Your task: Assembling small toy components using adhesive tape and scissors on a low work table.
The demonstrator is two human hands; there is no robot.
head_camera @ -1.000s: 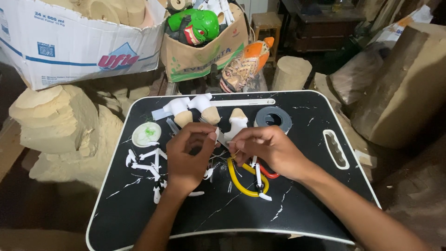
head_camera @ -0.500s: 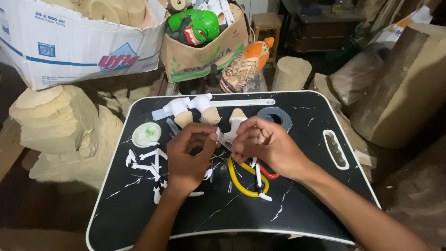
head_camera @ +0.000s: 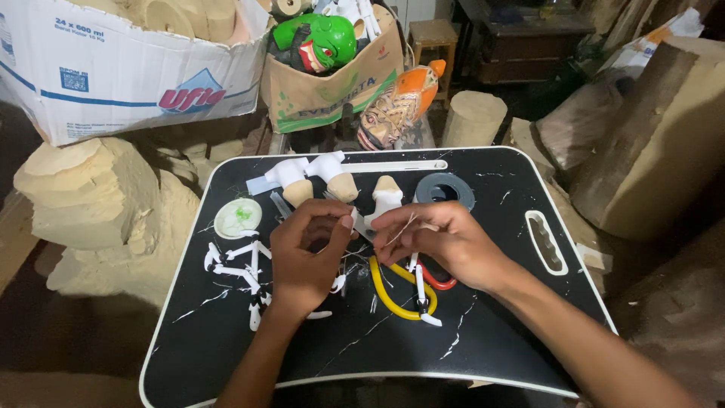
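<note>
Over black tray [head_camera: 483, 332] | both hands [head_camera: 306, 253] [head_camera: 442, 242] pinched on thin strip [head_camera: 362, 225] | strip mostly hidden

Glossy black marbled tray [head_camera: 483, 340]; rough pale wood blocks [head_camera: 98, 200]; cardboard boxes [head_camera: 136, 83].

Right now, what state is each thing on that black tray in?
Left hand: fingers pinched on a small pale piece.
Right hand: pinching a thin pale strand.
Grey tape roll: lying flat.
Round white lid: lying flat, green smear inside.
Yellow loop: lying flat, partly under right hand.
Black lap tray: level, white-streaked.
</note>
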